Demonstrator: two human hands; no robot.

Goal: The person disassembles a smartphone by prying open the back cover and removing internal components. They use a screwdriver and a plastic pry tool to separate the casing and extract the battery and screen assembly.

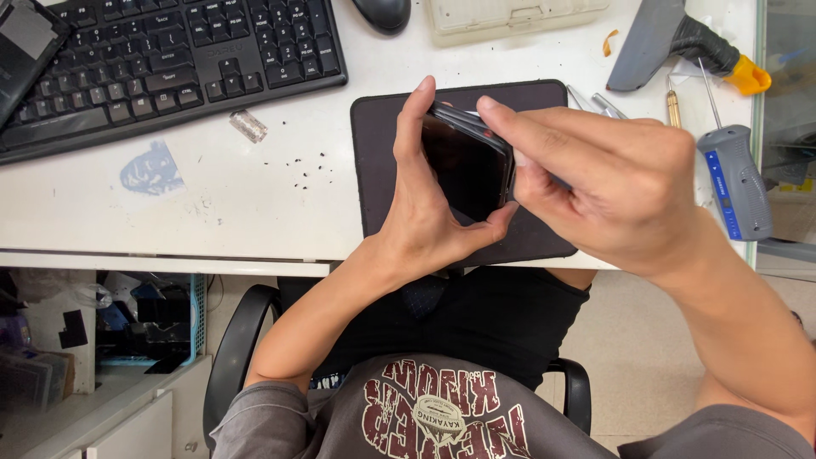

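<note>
A black smartphone (pixel 466 166) is held tilted above a dark work mat (pixel 378 170) at the white desk's front edge. My left hand (pixel 421 217) cradles it from below, with the thumb up its left side and a fingertip hooked around its lower right corner. My right hand (pixel 612 183) pinches the phone's upper right edge, forefinger stretched along the top. The dark screen faces me; its back is hidden.
A black keyboard (pixel 170 59) lies at the upper left, with a mouse (pixel 382 13) and a beige case (pixel 510 17) behind the mat. Right of the mat are tweezers (pixel 595 104), a blue-grey screwdriver (pixel 735 183) and a scraper with an orange end (pixel 680 38). Small dark screws (pixel 302 170) dot the desk.
</note>
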